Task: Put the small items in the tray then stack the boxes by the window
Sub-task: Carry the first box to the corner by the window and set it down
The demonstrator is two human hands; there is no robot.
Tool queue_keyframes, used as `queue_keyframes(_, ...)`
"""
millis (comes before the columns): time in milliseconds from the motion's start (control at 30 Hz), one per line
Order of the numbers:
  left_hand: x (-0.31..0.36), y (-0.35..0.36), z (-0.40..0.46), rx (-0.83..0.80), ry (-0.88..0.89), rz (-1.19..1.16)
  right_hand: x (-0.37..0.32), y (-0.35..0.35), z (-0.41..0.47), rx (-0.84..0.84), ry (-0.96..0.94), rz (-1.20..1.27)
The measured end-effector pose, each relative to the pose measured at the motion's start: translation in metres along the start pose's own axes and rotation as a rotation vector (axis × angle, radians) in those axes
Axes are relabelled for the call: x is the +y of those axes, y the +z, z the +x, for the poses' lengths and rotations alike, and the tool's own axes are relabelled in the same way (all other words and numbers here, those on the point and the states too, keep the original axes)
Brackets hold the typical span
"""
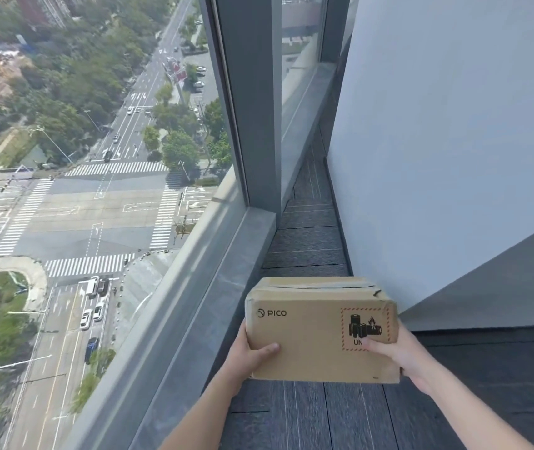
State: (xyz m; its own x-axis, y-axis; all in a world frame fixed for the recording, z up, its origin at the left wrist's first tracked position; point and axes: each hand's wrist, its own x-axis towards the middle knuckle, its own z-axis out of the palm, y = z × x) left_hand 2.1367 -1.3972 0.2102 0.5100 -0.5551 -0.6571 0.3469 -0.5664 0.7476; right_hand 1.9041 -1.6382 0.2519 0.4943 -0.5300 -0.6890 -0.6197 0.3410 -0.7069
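Note:
A brown cardboard box (317, 332) printed with "PICO" and a red-bordered battery warning label is held between both hands above the dark carpet floor, close to the window. My left hand (247, 355) grips its left side with the thumb across the front face. On the right side my right hand (398, 355) clasps the box, its thumb lying over the label. The box's taped top faces up. No tray, small items or other boxes are in view.
A tall window (96, 157) with a grey sill (213, 287) runs along the left, split by a thick grey mullion (252, 108). A white wall (437, 157) with a dark baseboard stands right. A narrow strip of dark carpet (307, 241) lies between them.

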Motion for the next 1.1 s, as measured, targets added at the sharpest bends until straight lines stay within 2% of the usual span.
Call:
queue_keyframes(233,-0.078,0.018,0.133,0.074,0.133,0.091,0.070,0.017,0.138,0.078,-0.106,-0.027)
queue_keyframes(433,-0.098,0.031,0.197,0.185,0.239,0.113,0.094,0.021,0.220,0.143,-0.242,-0.026)
queue_keyframes(667,-0.082,0.029,0.221,0.289,0.331,0.133,0.086,0.021,0.237,0.204,-0.347,0.126)
queue_keyframes(800,-0.071,0.030,0.220,0.290,0.326,0.159,0.081,0.023,0.234,0.254,-0.362,0.114)
queue_keyframes(933,-0.081,0.039,0.236,0.320,0.304,0.197,0.087,0.025,0.250,0.300,-0.342,0.063)
queue_keyframes(1100,-0.109,0.055,0.261,0.338,0.243,0.213,0.130,0.027,0.282,0.394,-0.235,0.032)
